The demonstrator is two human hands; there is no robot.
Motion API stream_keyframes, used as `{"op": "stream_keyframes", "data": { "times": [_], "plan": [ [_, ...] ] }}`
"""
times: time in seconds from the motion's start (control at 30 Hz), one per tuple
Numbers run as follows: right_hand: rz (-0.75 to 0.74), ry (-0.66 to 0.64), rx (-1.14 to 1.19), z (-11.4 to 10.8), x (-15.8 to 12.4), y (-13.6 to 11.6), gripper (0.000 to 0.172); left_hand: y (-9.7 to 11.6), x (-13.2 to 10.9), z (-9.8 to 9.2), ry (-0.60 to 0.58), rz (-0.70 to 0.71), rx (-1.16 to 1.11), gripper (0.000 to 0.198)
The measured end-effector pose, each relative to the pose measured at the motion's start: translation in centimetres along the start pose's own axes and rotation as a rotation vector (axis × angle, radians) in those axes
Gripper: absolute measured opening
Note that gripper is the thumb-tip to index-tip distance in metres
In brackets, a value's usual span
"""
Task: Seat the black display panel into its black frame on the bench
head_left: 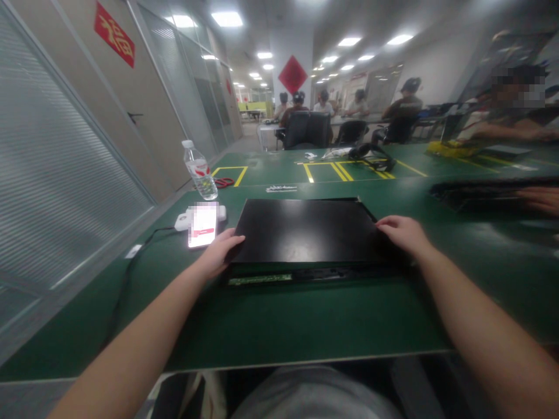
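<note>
Your left hand (223,251) and right hand (402,233) are clamped on opposite edges of the black panel (305,230) mid-frame, apparently loose from the dark casing (340,273) beneath, whose green circuit strip (261,280) lies uncovered.

- Centre: a black panel (305,233), the left hand (222,251) gripping its left edge, the right hand (402,234) its right edge.
- Just below it: a green circuit strip (259,280); lower, the green table (314,326).
- Left of centre: a lit phone (203,227), a water bottle (201,173) above.
- Right edge: a co-worker's hand (542,201) by a dark, blurred object (476,195).
</note>
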State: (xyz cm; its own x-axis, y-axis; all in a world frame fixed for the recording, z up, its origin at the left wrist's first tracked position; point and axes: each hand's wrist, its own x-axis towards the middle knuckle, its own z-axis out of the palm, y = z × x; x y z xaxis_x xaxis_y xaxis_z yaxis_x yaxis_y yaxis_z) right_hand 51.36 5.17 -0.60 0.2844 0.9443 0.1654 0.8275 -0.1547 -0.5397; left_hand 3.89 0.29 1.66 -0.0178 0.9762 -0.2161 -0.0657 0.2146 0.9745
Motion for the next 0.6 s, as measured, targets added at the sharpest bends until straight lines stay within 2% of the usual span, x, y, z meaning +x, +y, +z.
{"op": "stream_keyframes", "data": {
  "times": [0.6],
  "plan": [
    [-0.009, 0.008, 0.002, -0.12, -0.20, -0.26, 0.019, -0.25, 0.19, -0.03, -0.009, 0.010, -0.009, 0.031]
  ]
}}
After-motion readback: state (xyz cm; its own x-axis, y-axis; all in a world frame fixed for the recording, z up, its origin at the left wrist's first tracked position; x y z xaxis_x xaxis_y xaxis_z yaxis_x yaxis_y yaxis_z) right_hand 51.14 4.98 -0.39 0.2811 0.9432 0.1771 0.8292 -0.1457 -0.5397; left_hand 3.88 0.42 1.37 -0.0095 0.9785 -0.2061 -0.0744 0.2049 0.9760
